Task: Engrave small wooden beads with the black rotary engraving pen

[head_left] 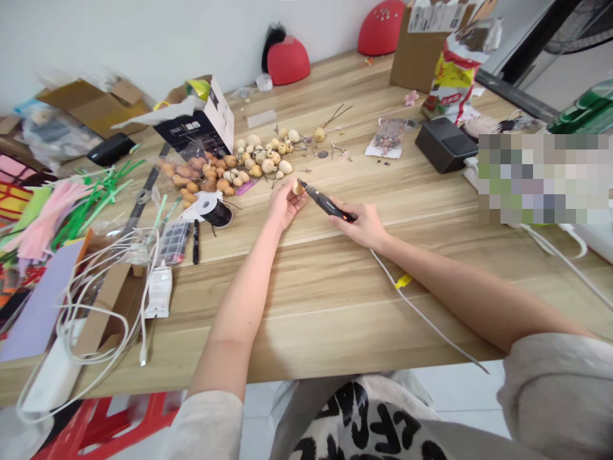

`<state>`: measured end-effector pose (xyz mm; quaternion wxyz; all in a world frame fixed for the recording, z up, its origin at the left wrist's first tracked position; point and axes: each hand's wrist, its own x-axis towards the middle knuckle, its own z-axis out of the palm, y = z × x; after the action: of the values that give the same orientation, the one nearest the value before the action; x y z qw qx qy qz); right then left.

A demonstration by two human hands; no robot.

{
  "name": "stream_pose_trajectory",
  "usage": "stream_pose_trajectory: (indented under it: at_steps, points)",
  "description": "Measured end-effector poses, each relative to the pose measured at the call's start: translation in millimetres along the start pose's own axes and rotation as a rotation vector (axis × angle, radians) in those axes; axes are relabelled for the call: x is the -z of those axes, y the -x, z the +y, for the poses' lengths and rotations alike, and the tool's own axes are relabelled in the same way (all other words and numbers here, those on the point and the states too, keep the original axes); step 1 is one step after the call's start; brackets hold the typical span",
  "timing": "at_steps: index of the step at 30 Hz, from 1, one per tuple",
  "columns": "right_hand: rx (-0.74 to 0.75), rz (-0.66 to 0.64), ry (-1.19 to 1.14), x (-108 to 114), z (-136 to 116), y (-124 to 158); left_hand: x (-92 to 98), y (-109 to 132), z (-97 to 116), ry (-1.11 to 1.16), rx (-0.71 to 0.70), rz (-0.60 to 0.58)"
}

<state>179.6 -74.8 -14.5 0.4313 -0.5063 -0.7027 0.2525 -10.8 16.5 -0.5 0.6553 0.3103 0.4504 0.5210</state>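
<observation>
A small pale gourd [299, 188] is being pinched in the fingertips of the left hand [286, 204], while a black rotary engraving pen [325, 202] is being clenched by the right hand [359, 223], its tip just at the gourd, above the middle of the wooden bench [335, 306]. Its pale cord [426, 316] is being trailed over the front edge. A heap of small gourds [258, 160] is being kept toward the far edge, with a spool of black thread [218, 214] and a black marker [195, 241] nearer the left, and tangled white cables [105, 287] by the front-left corner.
</observation>
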Motion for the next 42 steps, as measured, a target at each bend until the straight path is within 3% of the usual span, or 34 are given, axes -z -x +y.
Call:
stream_pose_trajectory:
  at_steps: [42]
  points:
    - [-0.040,-0.007,-0.004,1.1,-3.5,0.2,-0.3,0.7,0.3,0.012,0.004,0.000]
